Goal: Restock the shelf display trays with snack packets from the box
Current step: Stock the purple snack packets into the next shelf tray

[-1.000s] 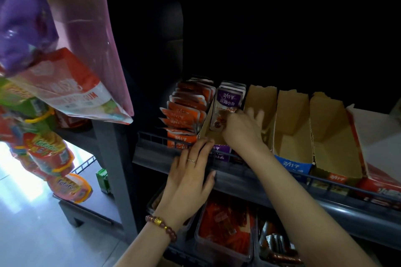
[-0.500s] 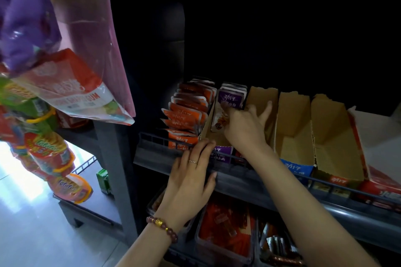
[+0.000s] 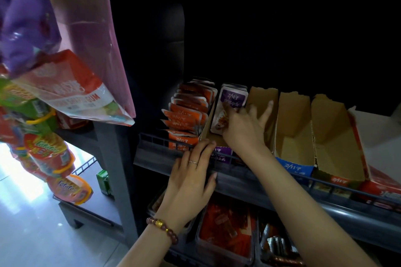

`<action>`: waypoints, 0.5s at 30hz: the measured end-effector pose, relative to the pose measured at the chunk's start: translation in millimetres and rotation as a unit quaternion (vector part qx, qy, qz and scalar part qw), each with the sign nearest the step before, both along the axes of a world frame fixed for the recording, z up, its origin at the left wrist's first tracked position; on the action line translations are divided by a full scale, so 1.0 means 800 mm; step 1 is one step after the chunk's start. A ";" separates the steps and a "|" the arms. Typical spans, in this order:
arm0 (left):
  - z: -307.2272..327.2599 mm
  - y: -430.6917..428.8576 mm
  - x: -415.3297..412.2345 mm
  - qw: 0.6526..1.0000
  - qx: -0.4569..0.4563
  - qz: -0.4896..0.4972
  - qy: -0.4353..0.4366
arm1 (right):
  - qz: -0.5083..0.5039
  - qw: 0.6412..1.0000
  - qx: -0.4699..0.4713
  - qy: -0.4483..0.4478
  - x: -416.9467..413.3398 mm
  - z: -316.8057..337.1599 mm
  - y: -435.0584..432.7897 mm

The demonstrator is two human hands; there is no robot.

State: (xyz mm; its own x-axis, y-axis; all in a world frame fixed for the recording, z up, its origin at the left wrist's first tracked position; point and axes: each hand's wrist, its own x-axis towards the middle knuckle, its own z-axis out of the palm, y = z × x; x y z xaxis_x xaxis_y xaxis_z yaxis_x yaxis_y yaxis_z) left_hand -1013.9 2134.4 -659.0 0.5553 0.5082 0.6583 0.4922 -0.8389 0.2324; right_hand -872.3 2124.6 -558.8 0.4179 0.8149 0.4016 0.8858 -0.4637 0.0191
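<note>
A row of cardboard display trays stands on the dark shelf (image 3: pixel 249 182). The leftmost tray holds several orange snack packets (image 3: pixel 188 112). In the purple-fronted tray (image 3: pixel 221 154) beside it stand purple and white packets (image 3: pixel 230 104). My right hand (image 3: pixel 243 128) reaches into this tray, its fingers against the front purple packet and pressing it back. My left hand (image 3: pixel 191 178) rests flat on the shelf's front rail, fingers straight, touching the tray fronts. The supply box is not in view.
Three cardboard trays (image 3: pixel 295 136) to the right stand empty, then a red and white box (image 3: pixel 382 158). Clear bins of red snacks (image 3: pixel 225 227) sit on the lower shelf. Hanging snack bags (image 3: pixel 54 93) crowd the left. Tiled floor shows lower left.
My right hand has slid slightly back and right inside the purple tray, pushing the packets more upright. My left hand stays on the rail.
</note>
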 end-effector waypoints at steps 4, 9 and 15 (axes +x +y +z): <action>-0.001 0.000 0.000 1.000 -0.004 -0.003 -0.004 | 0.000 1.000 0.000 0.010 0.006 -0.001 0.001; -0.001 0.000 -0.001 1.000 -0.001 -0.005 -0.006 | 0.009 1.000 0.001 0.009 0.006 -0.003 0.003; 0.000 0.000 -0.001 1.000 0.000 -0.003 0.000 | 0.023 1.000 -0.013 0.012 0.008 -0.004 0.003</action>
